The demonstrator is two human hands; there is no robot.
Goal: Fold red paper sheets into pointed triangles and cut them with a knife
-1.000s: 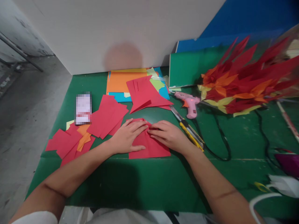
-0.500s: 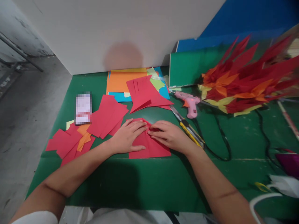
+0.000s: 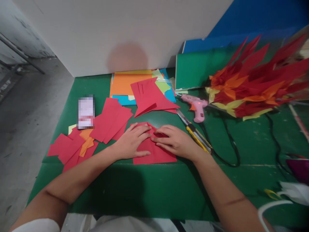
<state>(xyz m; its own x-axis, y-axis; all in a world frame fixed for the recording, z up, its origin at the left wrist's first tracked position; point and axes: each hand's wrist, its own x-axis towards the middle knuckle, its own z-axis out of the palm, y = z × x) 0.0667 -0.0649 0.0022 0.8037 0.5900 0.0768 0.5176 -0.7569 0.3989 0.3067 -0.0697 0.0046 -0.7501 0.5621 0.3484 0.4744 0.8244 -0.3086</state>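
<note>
Under both hands lies a red paper sheet [image 3: 154, 156], its top corner folded to a point and its sides creased toward the middle. My left hand [image 3: 131, 140] rests flat on the sheet's left half, thumb stretched apart from the fingers. From the right, my right hand [image 3: 175, 140] has its bent fingers closed on the crease near the middle; its thumb is partly hidden. Just beyond the right hand is a yellow utility knife [image 3: 196, 135] with its blade out. A pink glue gun [image 3: 198, 108] lies behind the knife.
Red paper pieces [image 3: 112, 119] and orange scraps [image 3: 87, 143] lie left, near a phone [image 3: 86, 112]. A cut red sheet [image 3: 148, 96] overlaps coloured paper [image 3: 131, 84] at the back. A red-orange paper flame shape [image 3: 243, 87] stands right. A black cord [image 3: 238, 151] loops across the green table [image 3: 116, 190].
The right hand's fingertips have slid slightly left along the crease. My left hand stays in place on the red paper.
</note>
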